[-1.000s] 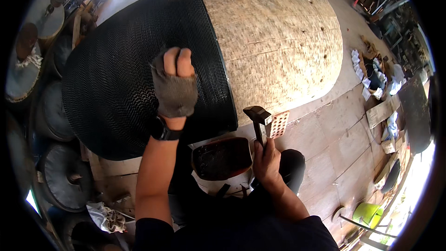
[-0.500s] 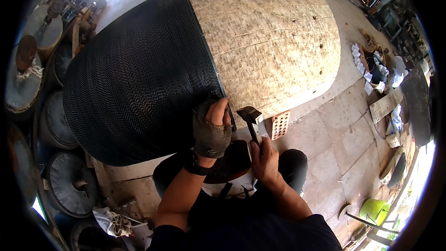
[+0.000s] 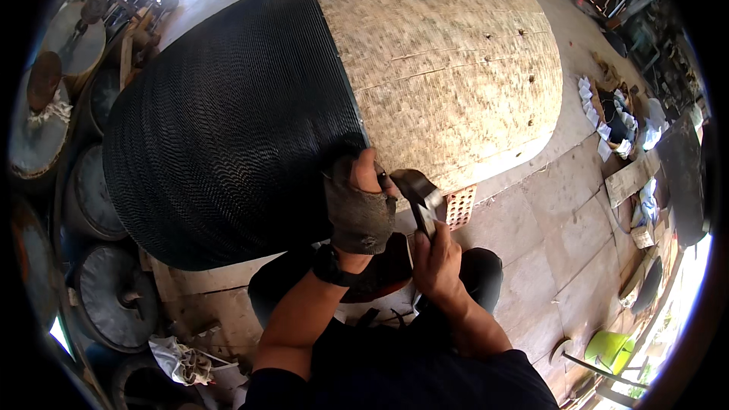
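A large wooden drum [image 3: 448,76] lies on its side before me, its left part covered by tightly ridged black wrapping [image 3: 228,114]. My left hand [image 3: 360,209], in a dark fingerless glove, is closed at the near edge of the wrapping. Whatever its fingers pinch is hidden, though something small and dark shows beside them. In my bare right hand [image 3: 437,262] is a hammer [image 3: 418,191], gripped by the handle close below its head. The hammer head is tilted, slightly blurred, and close beside the left fingers.
A perforated brick [image 3: 460,207] sits under the drum's near right side. Several round drums [image 3: 114,298] stand along the left. To the right are a wooden board [image 3: 632,180], a heap of cloth and bags [image 3: 611,114], and a lime-green bucket [image 3: 610,349] on the tiled floor.
My left hand has shifted slightly right along the wrapping's edge. The hammer head has moved a little right and tilted. The drum appears slightly shifted in the view.
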Motion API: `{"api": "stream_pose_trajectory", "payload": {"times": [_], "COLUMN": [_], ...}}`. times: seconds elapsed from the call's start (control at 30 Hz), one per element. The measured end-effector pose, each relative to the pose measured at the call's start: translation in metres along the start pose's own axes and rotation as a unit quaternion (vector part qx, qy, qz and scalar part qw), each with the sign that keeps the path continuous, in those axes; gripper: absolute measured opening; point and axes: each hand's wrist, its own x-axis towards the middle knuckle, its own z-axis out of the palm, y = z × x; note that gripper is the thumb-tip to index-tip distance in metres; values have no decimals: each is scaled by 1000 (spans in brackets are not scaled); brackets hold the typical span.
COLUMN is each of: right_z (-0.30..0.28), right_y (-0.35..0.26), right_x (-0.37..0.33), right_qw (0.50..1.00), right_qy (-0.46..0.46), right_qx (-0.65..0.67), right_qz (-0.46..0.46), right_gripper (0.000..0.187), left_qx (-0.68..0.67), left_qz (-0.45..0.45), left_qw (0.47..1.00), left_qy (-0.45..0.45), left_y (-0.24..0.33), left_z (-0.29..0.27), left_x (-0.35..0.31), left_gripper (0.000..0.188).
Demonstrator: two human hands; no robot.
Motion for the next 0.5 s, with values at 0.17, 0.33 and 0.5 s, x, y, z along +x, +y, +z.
{"api": "stream_pose_trajectory", "payload": {"times": [0.17, 0.33, 0.5], "right_z": [5, 9, 16], "right_y": [3, 21, 16], "right_x": [3, -3, 3], "right_qw": [996, 993, 981], "right_qy": [-47, 61, 22], "right_qx": [-57, -45, -115], "right_qz": [59, -94, -155], "right_gripper": [25, 19, 11], "left_qx": [-9, -71, 36], "left_qz": [-45, -23, 51], "left_qw": [999, 994, 970], "left_qy": [-18, -78, -234], "left_y": [4, 5, -8], "left_z": [-7, -27, -6], "left_x": [-9, -67, -161], "left_gripper": [69, 57, 39]}}
